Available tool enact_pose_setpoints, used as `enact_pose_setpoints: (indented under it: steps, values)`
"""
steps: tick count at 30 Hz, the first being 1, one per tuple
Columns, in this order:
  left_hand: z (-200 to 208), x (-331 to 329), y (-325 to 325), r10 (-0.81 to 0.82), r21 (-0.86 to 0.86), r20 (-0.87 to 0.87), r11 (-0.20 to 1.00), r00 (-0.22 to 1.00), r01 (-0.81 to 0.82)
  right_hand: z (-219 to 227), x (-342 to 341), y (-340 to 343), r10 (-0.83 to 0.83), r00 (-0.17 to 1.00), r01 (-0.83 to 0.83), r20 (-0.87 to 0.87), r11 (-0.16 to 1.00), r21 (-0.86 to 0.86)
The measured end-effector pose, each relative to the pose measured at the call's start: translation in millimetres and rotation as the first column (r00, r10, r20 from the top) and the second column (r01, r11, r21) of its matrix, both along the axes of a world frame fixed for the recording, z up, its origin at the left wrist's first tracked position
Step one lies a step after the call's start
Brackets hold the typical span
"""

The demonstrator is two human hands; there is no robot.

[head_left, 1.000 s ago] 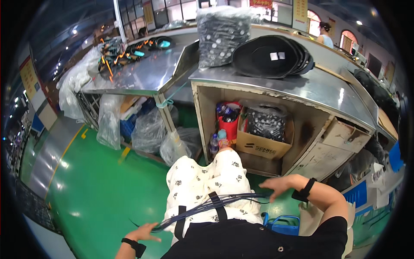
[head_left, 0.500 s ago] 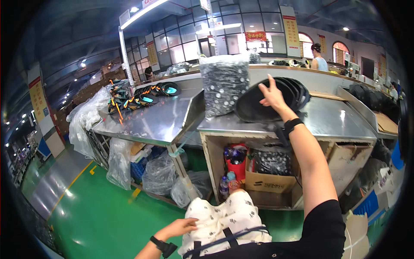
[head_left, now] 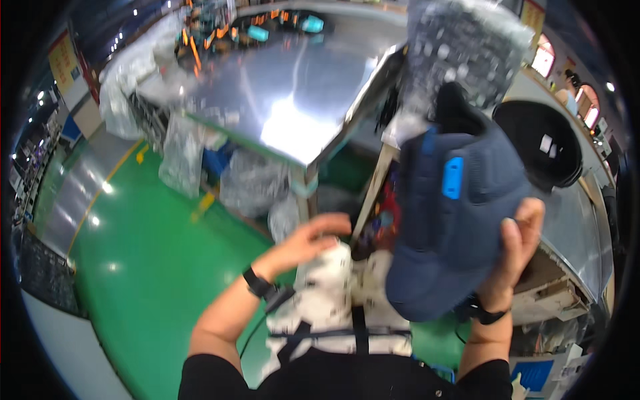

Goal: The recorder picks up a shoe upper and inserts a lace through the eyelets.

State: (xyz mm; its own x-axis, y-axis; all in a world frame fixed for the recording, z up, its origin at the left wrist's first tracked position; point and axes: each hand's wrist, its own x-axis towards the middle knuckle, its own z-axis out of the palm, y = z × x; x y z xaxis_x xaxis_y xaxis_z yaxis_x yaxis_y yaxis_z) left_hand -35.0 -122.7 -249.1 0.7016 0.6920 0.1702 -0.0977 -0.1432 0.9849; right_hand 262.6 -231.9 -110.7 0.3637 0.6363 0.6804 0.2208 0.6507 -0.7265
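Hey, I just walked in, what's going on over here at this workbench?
A person is holding up a dark blue cap in the right hand, fingers curled around its edge. The cap has a small bright blue tab on it. The left hand is open and empty, hovering above the person's lap. Ahead is a steel table, with a stack of black caps and a clear bag of small parts on the neighbouring bench. The floor is green.

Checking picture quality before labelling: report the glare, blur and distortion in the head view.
Head view: strong glare on the steel table; motion blur smears the left hand and clear bag; the navy cap in the right hand is fairly sharp; fisheye bends edges, dark rim.
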Motion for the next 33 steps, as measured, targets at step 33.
enact_pose_setpoints:
  steps: [33]
  values:
    - [-172, -68, -57, 0.529, -0.207, -0.252, 0.788, 0.81, -0.579, -263, -95, 26, 0.403, 0.912, -0.193, 0.074, 0.582, -0.79]
